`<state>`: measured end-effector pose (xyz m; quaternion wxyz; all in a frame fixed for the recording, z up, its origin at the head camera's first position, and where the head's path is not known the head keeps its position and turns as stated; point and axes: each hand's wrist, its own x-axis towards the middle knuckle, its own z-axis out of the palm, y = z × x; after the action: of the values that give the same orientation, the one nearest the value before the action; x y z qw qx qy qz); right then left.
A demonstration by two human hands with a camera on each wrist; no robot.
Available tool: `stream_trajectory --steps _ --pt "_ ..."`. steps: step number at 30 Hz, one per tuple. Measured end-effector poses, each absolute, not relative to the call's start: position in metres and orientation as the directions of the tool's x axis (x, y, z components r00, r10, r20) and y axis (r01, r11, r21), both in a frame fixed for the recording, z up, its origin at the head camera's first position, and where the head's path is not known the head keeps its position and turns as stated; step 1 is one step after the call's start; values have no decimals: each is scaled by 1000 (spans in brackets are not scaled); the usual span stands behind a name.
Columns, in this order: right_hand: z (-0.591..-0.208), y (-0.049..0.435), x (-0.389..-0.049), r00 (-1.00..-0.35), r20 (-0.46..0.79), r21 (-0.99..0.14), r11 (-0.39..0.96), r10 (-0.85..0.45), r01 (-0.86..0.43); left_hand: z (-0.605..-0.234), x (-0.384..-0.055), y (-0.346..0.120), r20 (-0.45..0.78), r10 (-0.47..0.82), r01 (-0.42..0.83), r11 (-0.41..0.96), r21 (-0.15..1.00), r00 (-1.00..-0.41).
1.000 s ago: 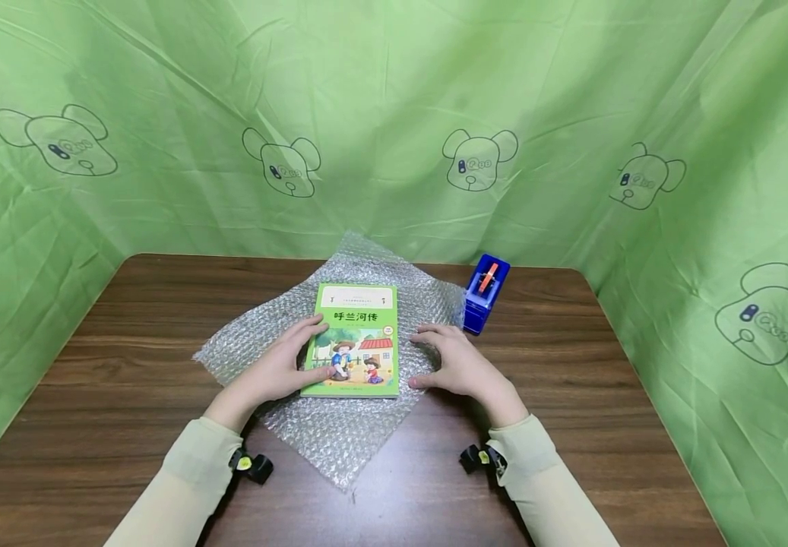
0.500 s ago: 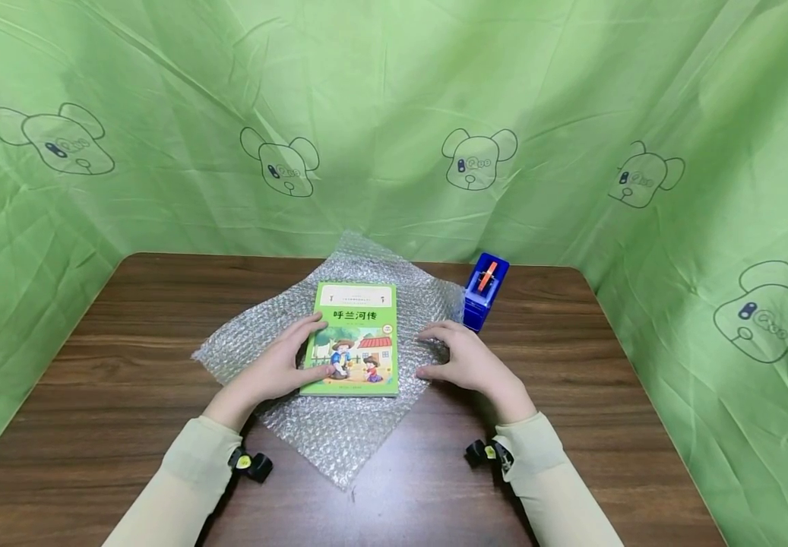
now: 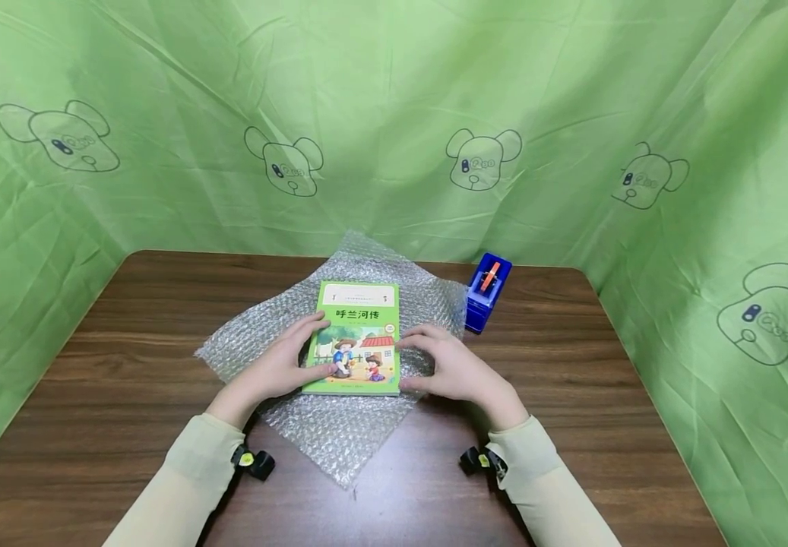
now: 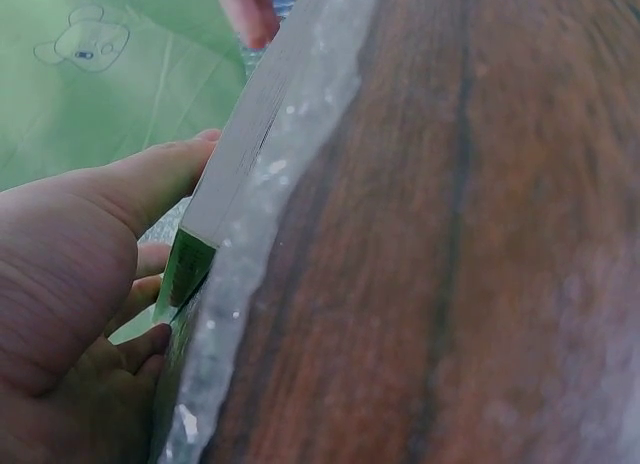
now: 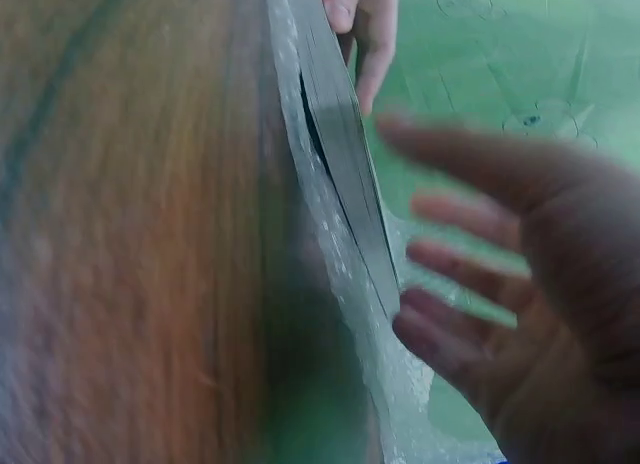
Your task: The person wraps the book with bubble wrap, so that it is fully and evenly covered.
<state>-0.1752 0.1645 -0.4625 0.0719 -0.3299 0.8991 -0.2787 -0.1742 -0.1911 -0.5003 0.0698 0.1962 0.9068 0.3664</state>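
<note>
A green children's book [image 3: 359,300] with a picture of two figures in hats lies face up on a sheet of bubble wrap [image 3: 349,437]. My left hand [image 3: 280,367] holds it by the left side. In the left wrist view, that thumb rests on the cover of the book [image 4: 235,159] and the other fingers are by the spine. At the right edge is my right hand [image 3: 455,367], thumb and fingers spread apart, fingertips right beside the pages. The right wrist view shows those fingers [image 5: 455,269] loosely bent, with nothing between them and the thumb.
A blue tape dispenser [image 3: 485,295] with an orange part stands at the wrap's right corner. Everything is on a dark brown wooden table [image 3: 571,425]. Green cloth [image 3: 394,99] with mouse-like outlines hangs behind and at both sides.
My right hand drew slightly away to the right, then came back left to the book's right edge. My left hand and the book have stayed in place.
</note>
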Motion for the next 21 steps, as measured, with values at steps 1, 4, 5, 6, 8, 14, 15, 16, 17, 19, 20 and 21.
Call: stream_trajectory --steps 1,4,5,6,8,14,15,16,17,19,20,21 --pt "-463 163 -174 -750 44 -558 607 -660 -566 -500 -174 -191 18 406 304 653 693 -914" --pt "-464 159 -170 -692 12 -582 558 -721 -592 -501 -174 -191 17 408 306 656 690 -913" --pt "-465 158 -169 -680 0 -580 554 -733 -597 -501 -174 -191 15 408 306 658 688 -913" --pt "-465 157 -168 -669 -12 -578 551 -744 -602 -501 -174 -191 13 409 305 659 688 -913" --pt "-467 157 -167 -653 -35 -571 551 -757 -608 -501 -174 -191 15 412 310 662 683 -911" --pt "-470 155 -165 -650 -70 -545 575 -757 -611 -499 -173 -191 20 416 314 652 690 -909" --pt "-469 155 -165 -650 -72 -540 577 -757 -612 -498 -173 -191 18 416 312 651 692 -909" --pt "-469 155 -164 -651 -73 -534 581 -756 -614 -498 -173 -191 19 416 312 651 692 -909" --pt "-468 154 -163 -652 -74 -531 583 -755 -615 -499 -173 -191 21 416 314 651 691 -909" --pt "-467 154 -162 -652 -74 -525 585 -755 -618 -499 -173 -191 18 417 314 654 689 -909" --pt "-467 153 -161 -652 -73 -523 586 -754 -619 -500 -173 -191 16 417 312 655 688 -909" --pt "-467 153 -161 -652 -70 -525 584 -755 -619 -500 -173 -191 15 418 314 656 686 -908"
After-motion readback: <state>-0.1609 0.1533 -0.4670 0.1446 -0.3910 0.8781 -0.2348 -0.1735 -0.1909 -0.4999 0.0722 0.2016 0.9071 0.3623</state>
